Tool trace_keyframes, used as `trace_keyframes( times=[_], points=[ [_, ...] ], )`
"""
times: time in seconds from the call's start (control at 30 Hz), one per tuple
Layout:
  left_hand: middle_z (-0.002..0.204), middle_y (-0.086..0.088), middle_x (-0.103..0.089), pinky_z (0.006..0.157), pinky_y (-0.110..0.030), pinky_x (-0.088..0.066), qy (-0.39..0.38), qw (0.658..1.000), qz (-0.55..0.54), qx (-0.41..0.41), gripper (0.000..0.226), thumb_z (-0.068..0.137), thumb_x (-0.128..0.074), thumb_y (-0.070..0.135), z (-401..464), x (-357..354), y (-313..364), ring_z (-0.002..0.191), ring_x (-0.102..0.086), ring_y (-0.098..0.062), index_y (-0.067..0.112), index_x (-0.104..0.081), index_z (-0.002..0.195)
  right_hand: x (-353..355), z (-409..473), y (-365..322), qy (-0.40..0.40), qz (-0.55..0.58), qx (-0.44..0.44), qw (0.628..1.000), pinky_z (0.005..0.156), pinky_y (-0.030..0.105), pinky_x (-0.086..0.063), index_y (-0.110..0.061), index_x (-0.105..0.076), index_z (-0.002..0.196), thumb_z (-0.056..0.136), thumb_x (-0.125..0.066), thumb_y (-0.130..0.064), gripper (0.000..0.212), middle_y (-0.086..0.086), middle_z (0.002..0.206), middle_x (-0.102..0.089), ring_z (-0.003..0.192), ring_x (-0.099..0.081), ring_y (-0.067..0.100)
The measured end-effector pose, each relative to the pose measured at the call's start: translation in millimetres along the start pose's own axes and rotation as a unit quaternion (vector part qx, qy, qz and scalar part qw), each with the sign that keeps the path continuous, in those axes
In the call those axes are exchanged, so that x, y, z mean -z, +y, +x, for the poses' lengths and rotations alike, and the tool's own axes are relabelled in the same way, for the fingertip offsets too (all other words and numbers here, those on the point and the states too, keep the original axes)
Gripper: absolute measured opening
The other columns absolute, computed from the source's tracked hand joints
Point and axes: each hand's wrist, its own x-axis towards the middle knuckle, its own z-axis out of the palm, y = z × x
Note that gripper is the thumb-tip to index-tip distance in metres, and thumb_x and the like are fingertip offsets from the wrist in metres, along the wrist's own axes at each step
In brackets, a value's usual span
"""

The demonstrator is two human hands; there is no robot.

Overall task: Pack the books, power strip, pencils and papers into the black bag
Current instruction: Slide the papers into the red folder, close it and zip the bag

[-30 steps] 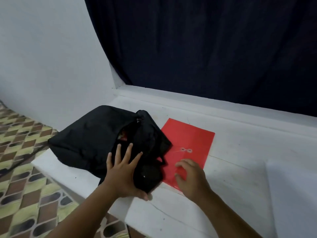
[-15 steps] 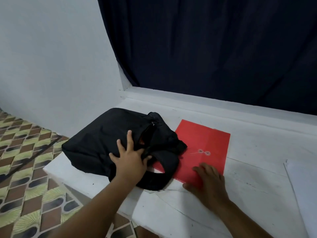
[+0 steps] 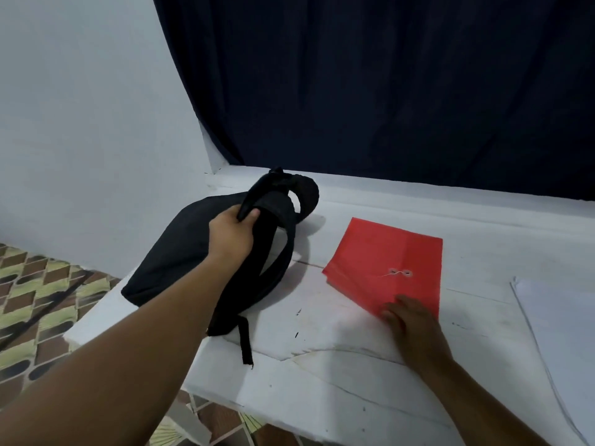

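Two hands are working on the white table [image 3: 322, 375]. The left hand [image 3: 230, 238] is gripping a padded shoulder strap [image 3: 273, 207] of the black backpack [image 3: 180, 252], fingers and thumb curled round it, and the bag is lying on its front with its straps facing up. The right hand [image 3: 410, 320] is resting flat on the near corner of the red string-tie envelope [image 3: 389, 268], fingers relaxed and pressing rather than pinching.

The envelope is lying just ahead of the right hand and well to the right of the left hand, apart from the bag, with bare tabletop between them. Its long axis is running diagonally away from the right hand toward the dark curtain [image 3: 386, 91]. The right hand is clearly the nearer one for lifting it, while the left is placed to hold or turn the bag. The bag's opening is not showing from here, so it probably needs turning before the envelope can go in leftward.

White paper sheets [image 3: 560, 333] are lying further right of the right hand, at the table's edge. Books, pencils and power strip are not visible.
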Motion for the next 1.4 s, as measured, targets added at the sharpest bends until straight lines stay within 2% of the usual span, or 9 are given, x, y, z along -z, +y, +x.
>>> trace_keyframes(
  times=[0.23,0.3,0.37,0.47,0.6,0.8,1.0,1.17,1.4],
  points=[
    [0.072,0.001,-0.06,0.073,-0.028,-0.038,-0.106,0.989,0.093,-0.033,0.02,0.097,-0.063,0.029,-21.9,-57.4,-9.1,0.091,-0.066,-0.03,0.014,-0.064,0.084,17.3,-14.1,29.0,0.028,0.019,-0.024,0.999,0.113,0.045,-0.038,-0.03,-0.074,0.101,0.098,-0.057,-0.03,0.017,-0.004,0.142,-0.055,0.13,-0.051,0.023],
    [0.103,-0.002,-0.067,0.095,-0.039,-0.037,-0.162,0.975,0.153,-0.022,0.025,0.096,-0.062,0.036,-32.7,-81.4,-5.3,0.122,-0.055,-0.036,0.021,-0.066,0.115,22.9,-20.5,33.0,0.026,0.019,-0.019,0.999,0.113,0.041,-0.036,-0.026,-0.075,0.099,0.094,-0.063,-0.031,0.014,-0.003,0.145,-0.053,0.133,-0.048,0.023],
    [0.157,-0.003,-0.038,0.115,-0.065,-0.007,-0.21,0.947,0.241,-0.034,0.061,0.095,-0.06,0.042,-43.5,-104.8,-3.0,0.147,-0.016,-0.049,0.036,-0.037,0.151,29.1,-26.9,34.9,0.009,0.027,-0.015,0.999,0.111,0.036,-0.037,-0.025,-0.075,0.1,0.09,-0.066,-0.037,0.018,-0.003,0.145,-0.052,0.133,-0.047,0.022],
    [0.167,-0.009,-0.005,0.114,-0.062,0.016,-0.19,0.932,0.258,-0.168,0.077,0.095,-0.057,0.036,-65.0,-131.2,2.3,0.15,0.013,-0.044,0.028,-0.016,0.159,43.1,-36.1,34.2,0.006,0.068,-0.018,0.997,0.104,0.02,-0.036,-0.022,-0.072,0.106,0.08,-0.078,-0.037,0.03,-0.015,0.138,-0.049,0.125,-0.05,0.011],
    [0.164,-0.011,-0.021,0.122,-0.054,0.007,-0.262,0.901,0.197,-0.284,0.061,0.094,-0.061,0.031,-90.8,-162.4,-3.4,0.153,0.001,-0.035,0.024,-0.04,0.151,59.7,-45.1,35.2,0.027,0.13,-0.075,0.988,0.095,0.019,-0.044,-0.025,-0.066,0.116,0.071,-0.088,-0.034,0.051,-0.02,0.127,-0.056,0.111,-0.056,0.003],
    [0.155,-0.002,-0.033,0.121,-0.052,-0.003,-0.416,0.782,0.359,-0.295,0.049,0.091,-0.052,0.048,-123.4,-201.1,-21.3,0.147,-0.02,-0.033,0.03,-0.053,0.136,75.8,-58.5,59.7,0.243,0.077,-0.115,0.96,0.083,-0.004,-0.036,-0.008,-0.068,0.108,0.086,-0.069,-0.001,0.023,0.002,0.107,-0.069,0.095,-0.064,0.014],
    [0.148,0.0,-0.037,0.12,-0.043,-0.008,-0.382,0.838,0.312,-0.234,0.039,0.064,-0.054,0.031,-134.5,-222.9,-15.0,0.138,-0.028,-0.027,0.025,-0.061,0.103,99.3,-78.2,109.1,0.136,-0.153,-0.218,0.954,0.095,0.044,-0.041,-0.025,-0.076,0.096,0.081,-0.071,-0.038,0.02,0.002,0.127,-0.064,0.119,-0.054,0.029],
    [0.154,-0.005,-0.038,0.123,-0.049,-0.006,-0.41,0.847,0.18,-0.286,0.044,0.079,-0.049,0.027,-165.3,-261.1,-2.9,0.149,-0.019,-0.032,0.02,-0.059,0.121,103.7,-85.4,122.0,0.046,-0.155,-0.185,0.969,0.11,0.047,-0.019,-0.037,-0.074,0.098,0.086,-0.027,-0.052,0.05,-0.003,0.15,-0.044,0.143,-0.027,0.023],
    [0.157,0.004,-0.035,0.124,-0.044,-0.007,-0.441,0.812,0.22,-0.311,0.055,0.096,-0.033,0.046,-223.9,-312.5,11.0,0.15,-0.014,-0.024,0.025,-0.044,0.146,133.0,-90.0,155.7,0.016,-0.039,-0.13,0.991,0.118,0.041,-0.009,-0.041,-0.063,0.123,0.096,-0.052,-0.048,0.03,-0.013,0.158,-0.029,0.149,-0.012,0.014]
  ],
)
